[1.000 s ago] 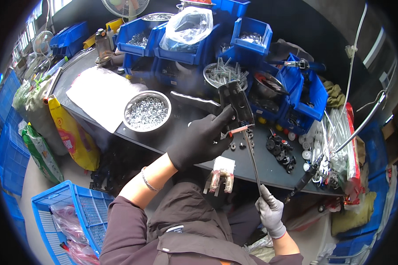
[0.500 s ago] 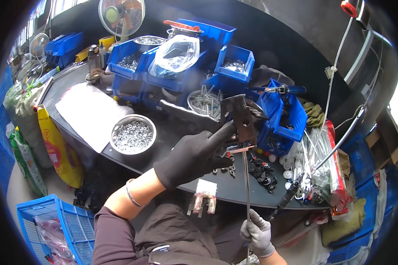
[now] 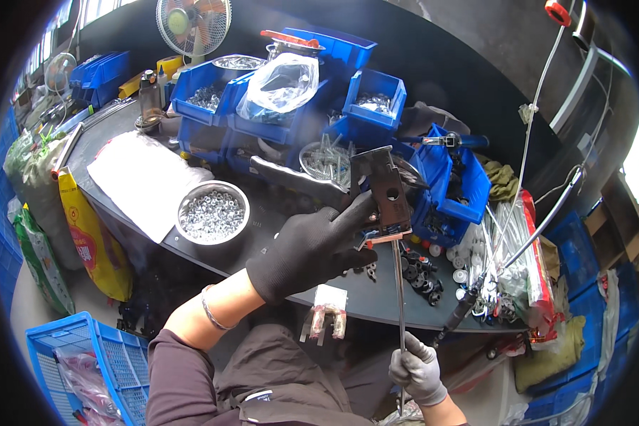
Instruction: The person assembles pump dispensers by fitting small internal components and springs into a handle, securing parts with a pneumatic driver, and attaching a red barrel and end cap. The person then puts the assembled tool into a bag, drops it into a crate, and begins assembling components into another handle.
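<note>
My left hand (image 3: 319, 245), in a black glove, is closed on a dark metal bracket (image 3: 388, 195) with a round hole and a copper-coloured lower edge. From the bracket's underside a long thin metal rod (image 3: 399, 298) runs down toward me. My right hand (image 3: 417, 373), in a grey-white glove, has its fingers wrapped round the rod's lower part. Beneath my left wrist, at the table's front edge, sits a white block with two taped prongs (image 3: 329, 312). Small black plastic parts (image 3: 422, 278) lie on the table just right of the rod.
A steel bowl of nuts (image 3: 213, 213) stands left on the dark table, beside a white sheet (image 3: 138, 188). Blue bins (image 3: 273, 128) are stacked behind, with a basket of springs (image 3: 326, 162). A power screwdriver (image 3: 461, 312) hangs right. A blue crate (image 3: 96, 362) stands lower left.
My right hand has shifted slightly right, and the rod's lower end with it. The bracket has dipped a little in my left hand. The view has moved slightly.
</note>
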A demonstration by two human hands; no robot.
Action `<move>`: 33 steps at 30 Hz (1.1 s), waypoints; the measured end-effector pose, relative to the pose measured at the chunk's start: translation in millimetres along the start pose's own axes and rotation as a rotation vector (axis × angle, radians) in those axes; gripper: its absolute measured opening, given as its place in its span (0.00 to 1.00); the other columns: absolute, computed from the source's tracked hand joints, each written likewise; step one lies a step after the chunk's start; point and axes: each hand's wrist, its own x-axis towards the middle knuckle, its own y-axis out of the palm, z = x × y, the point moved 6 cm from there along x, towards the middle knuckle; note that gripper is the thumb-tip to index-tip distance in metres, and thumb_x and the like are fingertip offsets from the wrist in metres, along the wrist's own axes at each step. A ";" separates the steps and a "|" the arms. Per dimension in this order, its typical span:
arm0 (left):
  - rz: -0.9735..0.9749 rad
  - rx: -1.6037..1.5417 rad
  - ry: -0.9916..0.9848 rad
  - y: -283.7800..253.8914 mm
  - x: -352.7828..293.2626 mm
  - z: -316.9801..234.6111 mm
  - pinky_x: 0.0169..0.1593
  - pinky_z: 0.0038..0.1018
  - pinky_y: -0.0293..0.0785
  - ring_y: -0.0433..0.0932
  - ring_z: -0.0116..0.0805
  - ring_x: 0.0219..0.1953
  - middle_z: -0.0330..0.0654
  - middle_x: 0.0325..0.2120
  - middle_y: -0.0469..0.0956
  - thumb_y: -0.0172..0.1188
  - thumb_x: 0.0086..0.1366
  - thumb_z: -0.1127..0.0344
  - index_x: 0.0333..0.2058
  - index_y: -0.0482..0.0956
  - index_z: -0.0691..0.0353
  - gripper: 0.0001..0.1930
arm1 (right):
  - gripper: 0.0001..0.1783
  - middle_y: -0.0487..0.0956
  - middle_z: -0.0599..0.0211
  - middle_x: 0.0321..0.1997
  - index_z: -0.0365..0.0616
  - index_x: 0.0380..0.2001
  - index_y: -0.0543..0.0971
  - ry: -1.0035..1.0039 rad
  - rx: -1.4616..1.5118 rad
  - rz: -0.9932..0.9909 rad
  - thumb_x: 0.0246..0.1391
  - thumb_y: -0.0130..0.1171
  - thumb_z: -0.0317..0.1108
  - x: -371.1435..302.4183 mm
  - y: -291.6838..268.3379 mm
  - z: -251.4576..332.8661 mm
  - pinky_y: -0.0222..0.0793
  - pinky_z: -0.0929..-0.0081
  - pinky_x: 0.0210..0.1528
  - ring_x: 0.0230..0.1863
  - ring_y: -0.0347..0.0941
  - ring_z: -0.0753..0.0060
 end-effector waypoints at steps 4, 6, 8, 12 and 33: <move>0.007 0.043 0.010 -3.5 -7.6 -5.9 0.30 0.38 0.74 0.78 0.43 0.27 0.44 0.29 0.80 0.70 0.53 0.63 0.66 0.56 0.62 0.44 | 0.23 0.74 0.77 0.25 0.48 0.59 0.75 -0.400 -0.564 -0.218 0.60 0.56 0.22 0.1 -19.4 18.3 0.56 0.86 0.24 0.22 0.59 0.88; 0.030 0.052 -0.020 -1.6 -9.0 -1.2 0.29 0.38 0.74 0.78 0.43 0.27 0.44 0.29 0.80 0.69 0.54 0.64 0.66 0.56 0.63 0.44 | 0.22 0.76 0.80 0.32 0.41 0.58 0.75 -0.385 -0.656 -0.243 0.61 0.54 0.19 -1.0 -18.1 32.9 0.59 0.89 0.28 0.26 0.61 0.91; 0.078 0.043 -0.106 -0.8 -9.0 1.5 0.29 0.37 0.74 0.78 0.43 0.26 0.44 0.27 0.79 0.68 0.55 0.66 0.66 0.57 0.64 0.42 | 0.22 0.75 0.83 0.33 0.38 0.58 0.74 -0.341 -0.750 -0.264 0.61 0.52 0.18 -4.2 -12.0 48.1 0.61 0.92 0.31 0.29 0.61 0.94; 0.057 0.064 -0.128 3.9 -9.2 9.7 0.30 0.38 0.73 0.78 0.43 0.27 0.45 0.26 0.77 0.67 0.54 0.67 0.65 0.58 0.61 0.41 | 0.23 0.65 0.76 0.20 0.55 0.62 0.72 0.058 -0.192 -0.075 0.64 0.52 0.27 2.4 -1.5 24.6 0.50 0.87 0.19 0.17 0.53 0.86; 0.004 -0.155 -0.020 35.0 -11.3 30.6 0.37 0.29 0.77 0.82 0.38 0.38 0.51 0.38 0.80 0.68 0.53 0.76 0.63 0.62 0.68 0.38 | 0.22 0.59 0.78 0.17 0.62 0.63 0.70 0.396 0.456 0.217 0.68 0.49 0.35 12.6 -7.8 -14.4 0.47 0.87 0.17 0.15 0.47 0.87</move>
